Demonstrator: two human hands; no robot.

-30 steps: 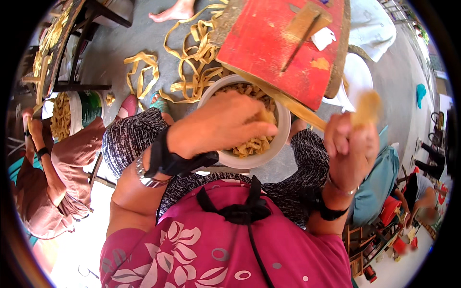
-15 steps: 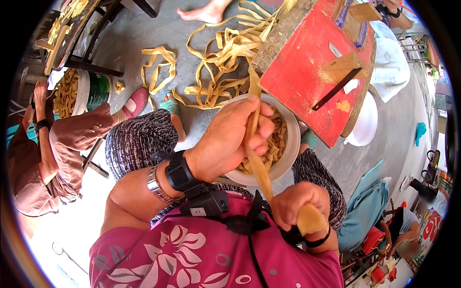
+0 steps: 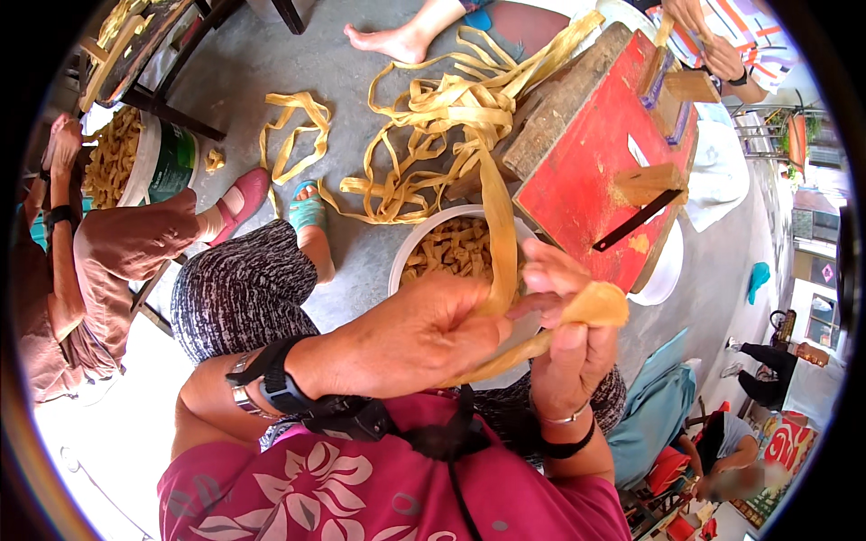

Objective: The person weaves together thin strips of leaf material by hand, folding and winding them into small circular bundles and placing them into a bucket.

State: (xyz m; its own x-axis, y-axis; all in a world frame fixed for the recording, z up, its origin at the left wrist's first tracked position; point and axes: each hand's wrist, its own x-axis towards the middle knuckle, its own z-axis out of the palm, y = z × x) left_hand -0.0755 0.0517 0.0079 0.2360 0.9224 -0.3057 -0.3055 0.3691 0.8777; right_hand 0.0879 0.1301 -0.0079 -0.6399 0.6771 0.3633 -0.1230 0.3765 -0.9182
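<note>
My left hand point(image 3: 419, 329) is closed on a long, flat yellow-tan strip point(image 3: 499, 225) that looks like bean-curd skin. My right hand point(image 3: 577, 347) pinches the folded end of that strip, which curls over its thumb and fingers. Between the two hands, part of the strip passes low across my lap. From my left hand it runs up to a tangled heap of strips point(image 3: 451, 117) on the floor and the bench. A white bucket point(image 3: 403, 248), partly hidden by my hands, holds many short knotted pieces point(image 3: 451, 250) of the same strip.
A red-topped wooden bench point(image 3: 586, 171) with wooden blocks and a dark blade stands ahead right. One co-worker point(image 3: 149, 239) sits at left beside a bucket of knotted pieces point(image 3: 117, 162); another's hands point(image 3: 708, 41) are busy at upper right. A loose strip point(image 3: 293, 135) lies on the floor.
My right hand has risen from my lap and opened partly around the strip's looped end. My left hand has drawn down and closed on the strip. The view has shifted slightly.
</note>
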